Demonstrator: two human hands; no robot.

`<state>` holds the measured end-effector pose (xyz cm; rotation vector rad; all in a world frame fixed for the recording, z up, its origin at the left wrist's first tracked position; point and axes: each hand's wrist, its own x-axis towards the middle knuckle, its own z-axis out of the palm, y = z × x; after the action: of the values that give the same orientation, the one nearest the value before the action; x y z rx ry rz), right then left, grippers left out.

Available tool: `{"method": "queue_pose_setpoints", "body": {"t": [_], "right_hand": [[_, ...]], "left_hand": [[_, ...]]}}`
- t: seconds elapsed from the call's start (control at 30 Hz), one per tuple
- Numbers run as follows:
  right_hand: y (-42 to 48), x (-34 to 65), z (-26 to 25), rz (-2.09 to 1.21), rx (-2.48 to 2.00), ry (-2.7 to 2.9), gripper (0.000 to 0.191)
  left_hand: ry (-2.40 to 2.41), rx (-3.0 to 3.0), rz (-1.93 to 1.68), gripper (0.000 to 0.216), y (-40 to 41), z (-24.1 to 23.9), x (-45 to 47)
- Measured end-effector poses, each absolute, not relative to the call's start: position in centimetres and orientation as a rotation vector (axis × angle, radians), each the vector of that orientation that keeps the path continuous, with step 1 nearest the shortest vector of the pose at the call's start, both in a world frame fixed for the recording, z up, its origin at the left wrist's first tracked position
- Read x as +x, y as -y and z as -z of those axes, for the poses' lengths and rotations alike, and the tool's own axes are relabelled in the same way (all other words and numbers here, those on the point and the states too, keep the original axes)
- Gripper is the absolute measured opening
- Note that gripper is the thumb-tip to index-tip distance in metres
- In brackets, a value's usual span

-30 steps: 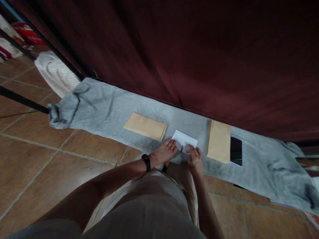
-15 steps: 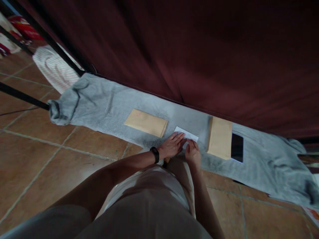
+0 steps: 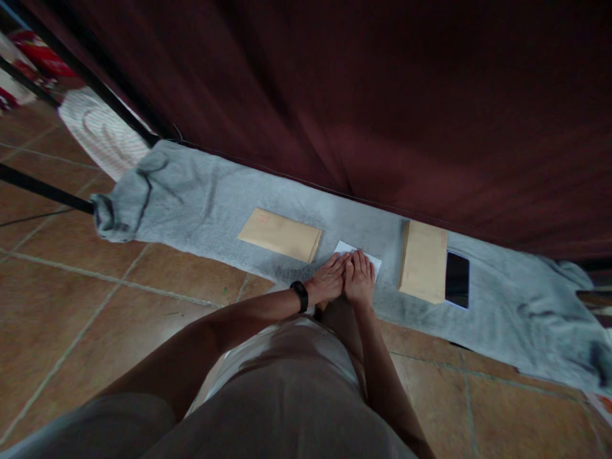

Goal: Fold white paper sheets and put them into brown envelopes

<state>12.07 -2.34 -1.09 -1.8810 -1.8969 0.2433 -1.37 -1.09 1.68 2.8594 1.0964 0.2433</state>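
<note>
A white sheet of folded-looking paper (image 3: 345, 247) lies on the grey cloth in front of me, mostly covered by my hands. My left hand (image 3: 329, 278), with a black band on its wrist, rests flat on the paper's left part, fingers stretched out. Right beside it, my right hand (image 3: 359, 278) lies flat on the paper, its fingers extended and touching the left ones. To the left lies a tan envelope (image 3: 280, 234). On the right is a stack of tan envelopes (image 3: 423, 261), partly over a dark-screened phone (image 3: 458, 279).
The grey cloth (image 3: 201, 197) covers a long, narrow surface. A dark red curtain (image 3: 335, 95) hangs along its far side. Black metal poles (image 3: 43, 186) and a striped white cloth (image 3: 102, 131) are at the left. Brown floor tiles (image 3: 157, 306) show below.
My right hand has gone from bent fingers at the paper's right edge to lying flat on it, nearer my left hand. The left hand has stayed almost in place.
</note>
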Motion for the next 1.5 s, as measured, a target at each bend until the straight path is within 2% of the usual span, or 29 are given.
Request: {"method": "queue_pose_setpoints", "body": {"t": [0.6,0.83,1.5], "right_hand": [[2.0,12.1,0.2,-0.225,-1.978,1.893,0.054],[2.6,12.8,1.0,-0.090,-2.014,1.913,0.053],[4.4,15.4,2.0,0.120,-1.996,1.883,0.057]], "left_hand": [[-1.157,2.763,-0.317,0.058,0.1,0.2,-1.8],[-1.332,2.723,-0.267,0.059,-1.3,-0.8,-2.2],[-1.331,2.676,-0.279,0.058,-1.8,-1.0,-2.6]]}}
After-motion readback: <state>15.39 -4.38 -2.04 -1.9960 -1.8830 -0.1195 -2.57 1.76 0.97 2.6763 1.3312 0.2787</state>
